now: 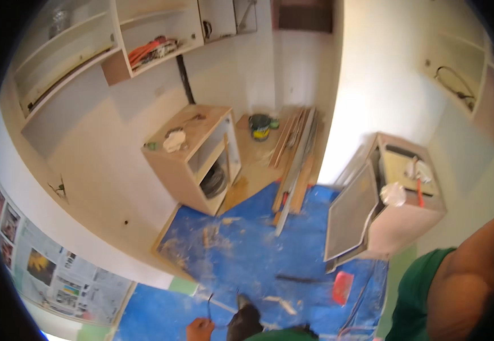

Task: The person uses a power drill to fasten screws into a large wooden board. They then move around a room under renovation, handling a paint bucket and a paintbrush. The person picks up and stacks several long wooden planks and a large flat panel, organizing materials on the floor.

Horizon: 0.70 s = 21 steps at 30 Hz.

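- Left hand point(200, 328): seen above the near edge of the blue floor sheet, its fingers curled and pinching a thin, hook-ended dark rod point(210, 307), which rises from the grip against the sheet point(247, 241).
- Right arm point(474, 273): bare below a green sleeve, to the right of the sheet; its hand lies outside the view, so the state of those fingers cannot be told.
- Dark shoe point(246, 323): on the near part of the sheet, just beside the left hand.
- Pinkish-red flat piece point(343, 288): on the right part of the sheet, near the end of a dark strip point(299, 278).
- Open-fronted base cabinet point(164, 170): at the far left edge of the sheet, with a dark coil point(215, 182) inside and a crumpled white item point(174, 140) on top.
- Long strips point(301, 165): wooden and metallic, side by side, their near ends lying over the sheet's far edge.
- Dark bucket with a yellow patch point(260, 128): on the floor beyond the sheet.
- Second base cabinet point(400, 227): at the sheet's right edge, a framed panel point(349, 216) slanting against it; a white crumpled bag point(393, 194) and a red-orange bar point(417, 182) rest on top.
- Newspaper pages point(59, 278): spread to the left of the sheet.
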{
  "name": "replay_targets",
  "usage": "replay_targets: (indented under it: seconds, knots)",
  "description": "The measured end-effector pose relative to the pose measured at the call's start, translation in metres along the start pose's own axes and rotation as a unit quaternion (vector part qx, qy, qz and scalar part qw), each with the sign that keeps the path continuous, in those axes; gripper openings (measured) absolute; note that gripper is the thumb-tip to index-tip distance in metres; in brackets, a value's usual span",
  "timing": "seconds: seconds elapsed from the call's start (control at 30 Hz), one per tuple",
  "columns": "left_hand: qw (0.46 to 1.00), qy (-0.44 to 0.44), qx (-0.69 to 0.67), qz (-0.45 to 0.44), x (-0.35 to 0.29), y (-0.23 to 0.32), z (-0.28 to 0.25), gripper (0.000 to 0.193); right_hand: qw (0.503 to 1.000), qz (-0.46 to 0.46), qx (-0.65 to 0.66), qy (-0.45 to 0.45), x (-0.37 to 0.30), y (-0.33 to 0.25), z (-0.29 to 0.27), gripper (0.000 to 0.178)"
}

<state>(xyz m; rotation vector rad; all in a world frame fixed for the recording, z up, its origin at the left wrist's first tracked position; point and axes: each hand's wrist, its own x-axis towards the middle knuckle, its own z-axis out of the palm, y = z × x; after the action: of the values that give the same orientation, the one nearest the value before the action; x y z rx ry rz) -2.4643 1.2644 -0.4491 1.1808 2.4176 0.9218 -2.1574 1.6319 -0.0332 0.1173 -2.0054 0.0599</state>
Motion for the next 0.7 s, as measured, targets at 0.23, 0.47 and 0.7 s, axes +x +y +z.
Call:
replay_targets:
  seconds: [0.23, 0.47, 0.7]
  knots:
    - [0.982, 0.023, -0.149, -0.11, 0.15, 0.008, -0.086, 0.021, 0.999, -0.037, 0.025, 0.015, 0.072, 0.05, 0.111, 0.045]
    - [0.909, 0.07, -0.364, -0.191, 0.297, -0.046, -0.095, 0.013, 0.984, 0.151, 0.034, 0.088, 0.058, 0.125, 0.227, 0.046]
    - [0.834, 0.162, -0.48, -0.219, 0.463, -0.053, -0.083, 0.02, 0.547, 0.791, 0.051, -0.268, -0.425, 0.168, 0.392, 0.059]
